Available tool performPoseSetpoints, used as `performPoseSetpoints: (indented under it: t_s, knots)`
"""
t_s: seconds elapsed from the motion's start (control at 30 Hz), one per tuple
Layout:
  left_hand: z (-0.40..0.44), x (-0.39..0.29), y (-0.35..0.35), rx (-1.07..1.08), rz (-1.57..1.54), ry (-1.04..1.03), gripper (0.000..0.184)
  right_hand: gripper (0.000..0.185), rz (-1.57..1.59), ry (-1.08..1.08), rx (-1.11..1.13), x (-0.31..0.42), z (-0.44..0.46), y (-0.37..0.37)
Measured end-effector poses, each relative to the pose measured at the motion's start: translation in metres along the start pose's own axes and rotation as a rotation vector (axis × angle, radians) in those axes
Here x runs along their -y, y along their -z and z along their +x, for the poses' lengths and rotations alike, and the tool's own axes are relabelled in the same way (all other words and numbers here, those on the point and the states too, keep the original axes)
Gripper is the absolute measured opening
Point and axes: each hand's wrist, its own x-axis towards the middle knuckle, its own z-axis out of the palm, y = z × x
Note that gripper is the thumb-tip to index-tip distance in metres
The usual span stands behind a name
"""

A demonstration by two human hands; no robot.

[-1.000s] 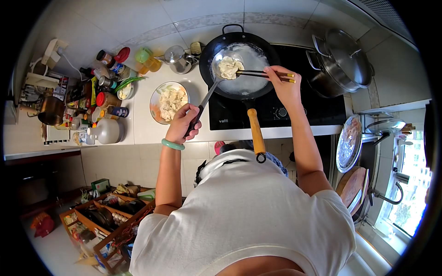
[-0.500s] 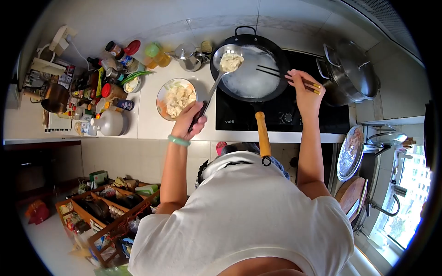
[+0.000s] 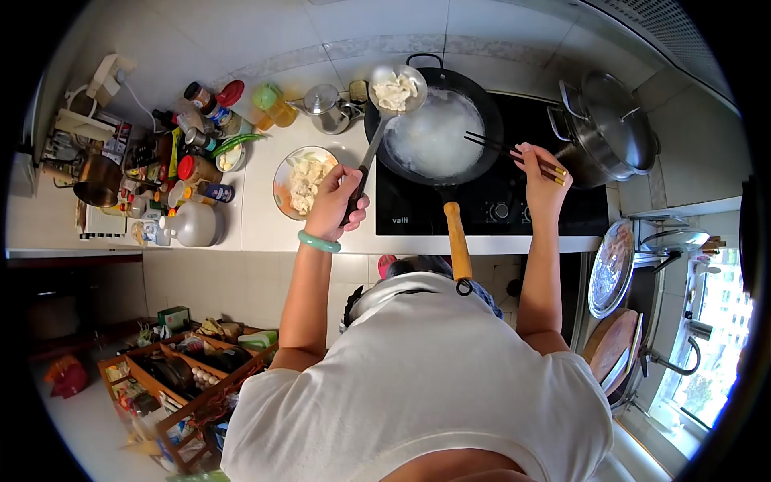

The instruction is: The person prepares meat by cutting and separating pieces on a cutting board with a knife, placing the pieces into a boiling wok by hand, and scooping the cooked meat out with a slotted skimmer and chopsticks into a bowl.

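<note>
My left hand (image 3: 333,209) is closed around the dark handle of a ladle (image 3: 418,93). Pale, wet-looking food pieces (image 3: 394,91) lie in its head, which is over the left rear rim of a black wok (image 3: 489,108). Cloudy, steaming liquid (image 3: 438,132) fills the wok's bottom. A pair of dark chopsticks (image 3: 503,149) with gold ends is gripped in my right hand (image 3: 546,181), the tips above the wok's right side. Beside my left hand stands a bowl (image 3: 282,206) of similar pale pieces, partly hidden by that hand.
The wok's wooden handle (image 3: 458,241) sticks out over the counter edge. A lidded steel pot (image 3: 606,128) stands right of the wok on the black cooktop (image 3: 426,210). Left are a metal kettle (image 3: 325,108), several jars and bottles, and a white jug (image 3: 193,226).
The ladle head has moved up and slightly left, toward the wok's rear rim. The chopstick tips have shifted right and a little down. Both hands keep their holds.
</note>
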Motion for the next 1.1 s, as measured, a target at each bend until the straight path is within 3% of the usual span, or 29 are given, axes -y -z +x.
performPoseSetpoints:
  t_s: [0.2, 0.7, 0.83, 1.0, 1.07, 1.1]
  knots:
    - [-0.008, -0.02, 0.0, 0.003, 0.087, -0.075, 0.013, 0.015, 0.003, 0.014, 0.008, -0.003, 0.003, -0.002]
    - [-0.017, 0.009, 0.022, -0.029, -0.023, 0.043, 0.013, 0.019, -0.198, 0.049, 0.142, -0.037, 0.026, -0.023]
    - [-0.062, 0.017, 0.051, -0.183, -0.021, -0.052, 0.009, 0.018, -0.145, 0.032, 0.119, -0.038, 0.027, -0.023]
    - [-0.115, 0.038, 0.086, -0.546, 0.368, -0.109, 0.013, 0.017, -0.153, 0.026, 0.185, -0.042, 0.029, -0.037]
    - [-0.111, 0.061, 0.108, -0.657, 0.741, -0.164, 0.014, 0.018, -0.125, 0.026, 0.165, -0.039, 0.031, -0.036]
    - [-0.11, 0.081, 0.121, -0.795, 1.176, -0.381, 0.016, 0.018, -0.153, 0.033, 0.173, -0.036, 0.03, -0.041]
